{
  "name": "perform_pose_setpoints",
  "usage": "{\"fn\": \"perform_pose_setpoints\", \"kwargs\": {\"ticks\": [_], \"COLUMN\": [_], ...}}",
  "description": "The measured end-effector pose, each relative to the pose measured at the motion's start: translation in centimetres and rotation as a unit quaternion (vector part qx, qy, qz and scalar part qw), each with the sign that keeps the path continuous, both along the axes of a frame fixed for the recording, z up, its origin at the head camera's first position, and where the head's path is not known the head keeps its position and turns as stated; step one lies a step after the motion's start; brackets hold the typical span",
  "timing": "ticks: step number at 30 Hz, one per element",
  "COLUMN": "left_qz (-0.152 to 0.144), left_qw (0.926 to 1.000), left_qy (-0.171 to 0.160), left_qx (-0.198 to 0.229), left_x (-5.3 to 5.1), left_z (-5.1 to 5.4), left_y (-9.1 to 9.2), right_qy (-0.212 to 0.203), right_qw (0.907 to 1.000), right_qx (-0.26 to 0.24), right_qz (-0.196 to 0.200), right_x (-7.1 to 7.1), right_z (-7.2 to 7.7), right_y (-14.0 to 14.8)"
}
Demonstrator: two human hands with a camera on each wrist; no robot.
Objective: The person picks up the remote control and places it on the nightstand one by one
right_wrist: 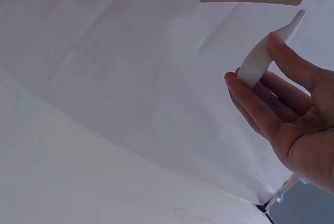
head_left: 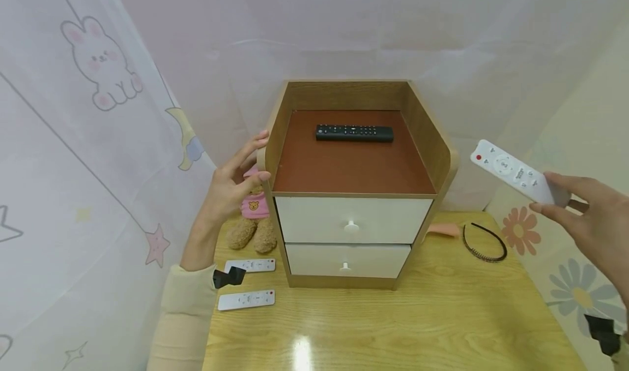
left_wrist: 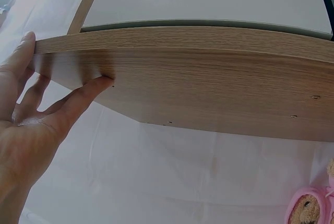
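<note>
My right hand (head_left: 597, 210) pinches the lower end of a white remote control (head_left: 511, 169), thumb on one side and fingers on the other. The remote is tilted in the air right of a small wooden cabinet (head_left: 446, 142), buttons showing in the head view. In the right wrist view the remote (right_wrist: 258, 59) appears edge-on. My left hand (head_left: 228, 188) touches the cabinet's left side panel (left_wrist: 198, 83) near its upper front edge, fingers spread and fairly straight. A black remote control (head_left: 354, 133) lies crosswise on the cabinet's recessed brown top.
Two white remotes (head_left: 249, 265) (head_left: 247, 300) lie on the wooden table (head_left: 462, 316), left of the cabinet. Behind the left hand sits a teddy bear (head_left: 254, 206) in pink. A dark headband (head_left: 500, 245) and an orange object (head_left: 444, 229) lie at right. Both white drawers (head_left: 314, 218) are closed.
</note>
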State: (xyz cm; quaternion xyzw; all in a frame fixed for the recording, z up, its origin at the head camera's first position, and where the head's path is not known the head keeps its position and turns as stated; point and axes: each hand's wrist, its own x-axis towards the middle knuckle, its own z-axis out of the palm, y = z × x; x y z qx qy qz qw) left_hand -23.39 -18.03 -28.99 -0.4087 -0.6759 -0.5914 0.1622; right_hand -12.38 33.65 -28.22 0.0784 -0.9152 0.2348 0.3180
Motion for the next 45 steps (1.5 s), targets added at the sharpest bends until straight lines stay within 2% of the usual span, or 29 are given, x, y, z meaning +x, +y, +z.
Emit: {"fn": "perform_pose_setpoints", "kwargs": {"ticks": [2,9,13,20,26,31,38,45], "left_qz": [0.002,0.005,0.012,0.016,0.012,0.003,0.006,0.004], "left_qw": [1.0000,1.0000,0.9999,0.9998,0.9998,1.0000,0.9999,1.0000], "left_qy": [-0.001,-0.003,0.002,-0.006,-0.007,-0.005,-0.008,0.002], "left_qx": [-0.003,-0.004,-0.009,-0.013,-0.011,-0.003,-0.003,-0.005], "left_x": [0.3,0.4,0.3,0.2,0.1,0.0,0.0,0.1], "left_z": [0.3,0.3,0.2,0.1,0.1,0.2,0.1,0.2], "left_y": [0.1,0.1,0.1,-0.1,-0.2,0.0,0.1,0.0], "right_qy": [0.010,0.052,0.038,0.023,0.040,0.033,0.033,0.015], "right_qw": [0.9999,0.9975,0.9978,0.9944,0.9856,0.9824,0.9767,0.9719], "right_qx": [0.002,0.014,0.028,0.095,0.153,0.163,0.179,0.185], "right_qz": [0.013,0.046,0.046,0.039,0.060,0.084,0.114,0.144], "right_x": [-0.1,-0.7,-1.0,-1.4,-1.9,-2.4,-3.5,-4.6], "right_z": [0.4,2.4,3.4,5.9,7.8,8.6,9.6,10.2], "right_y": [-0.3,-1.5,-2.1,-4.0,-5.9,-7.3,-9.0,-10.8]}}
